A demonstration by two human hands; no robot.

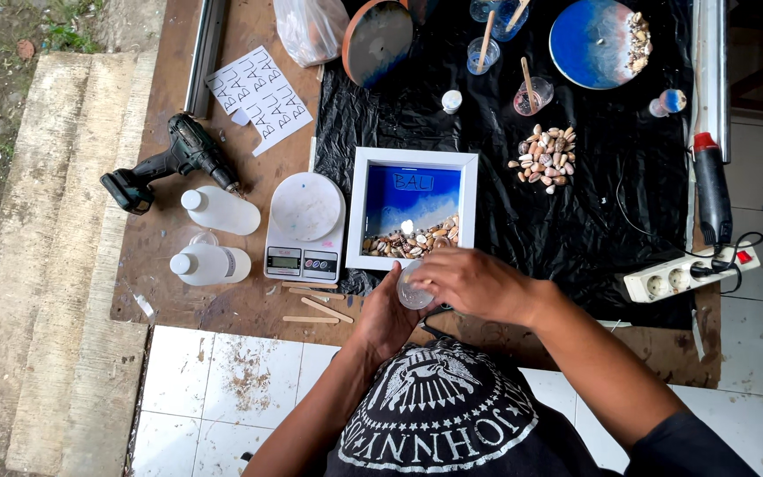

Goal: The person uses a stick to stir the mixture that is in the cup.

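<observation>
Both hands at lower centre of frame, on a small clear plastic cup (412,291). Left hand (388,320) cradles the cup from below, fingers wrapped around it; right hand (474,283) comes over the top, fingers curled on the cup's upper edge. Cup contents not readable. Cup sits just below the white square frame (355,212), which lies flat on black plastic sheeting (523,230) over the wooden table (249,305). Inside the frame: blue-to-white resin surface with a row of small shells (408,240) along its lower edge. Left of the frame, touching or nearly so: a digital kitchen scale (305,231) with a round white platform. Further left: two translucent plastic bottles (214,237) lying on their sides, and above them a dark green cordless drill (174,163). Wooden stir sticks (315,305) are scattered below the scale. Upper left of the sheeting: white paper with printed lettering (260,97). Right of the frame: loose pile of shells (545,157) on the sheeting. Top of frame: round blue resin disc (592,44) with shells on its right rim, a second dark disc (377,40) tilted up, several clear cups holding sticks (532,93). Right edge: red-and-black heat gun (711,190) plugged into a white power strip (686,274).
</observation>
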